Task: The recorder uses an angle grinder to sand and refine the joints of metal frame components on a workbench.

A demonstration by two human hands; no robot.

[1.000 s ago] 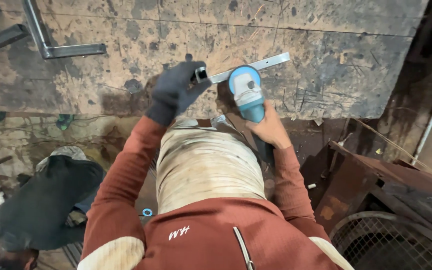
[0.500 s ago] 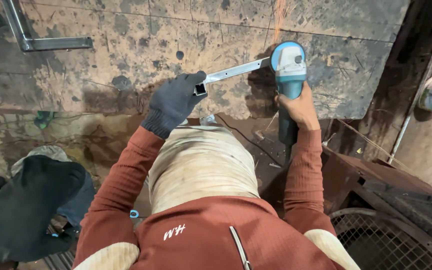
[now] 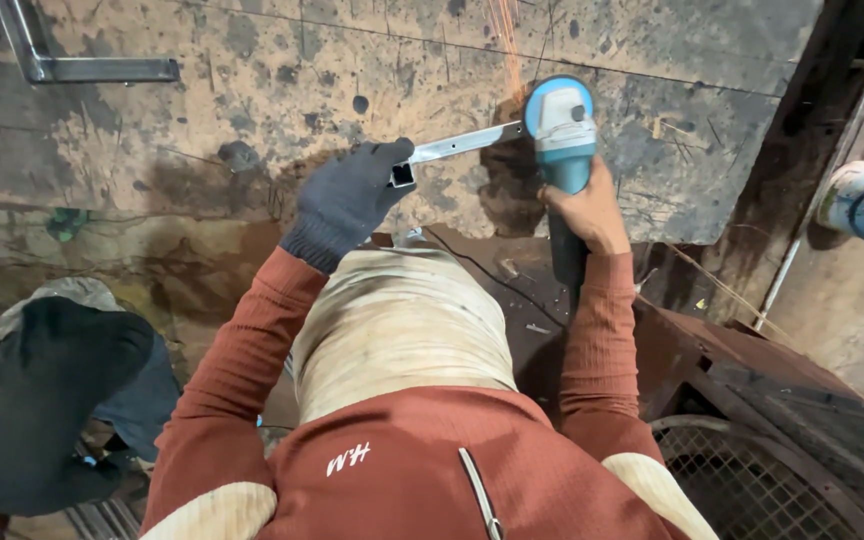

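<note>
Left hand (image 3: 344, 200): dark knit glove; fingers wrapped around the near open end of a square steel tube (image 3: 457, 146), pinning it flat on the table (image 3: 202, 130).

Square steel tube: bright, hollow, lying on the table at a slight slant; its far end meets the head of the grinder.

Right hand (image 3: 582, 210): bare; fingers closed around the body of an angle grinder (image 3: 562, 135), teal with a pale blue guard, head at the tube's far end. Thin orange sparks (image 3: 502, 40) stream away from that contact point across the table.

Table: worn, scorched, stained sheet surface, scored with marks.

Welded steel frame piece (image 3: 72, 65): an L-shaped corner of dark tube, far left on the table, well apart from the hands.

Wire mesh guard (image 3: 752, 490): round, rusty, at lower right, beside the person's right arm.

Dark cloth bundle (image 3: 42, 400): lower left, below table level.
</note>
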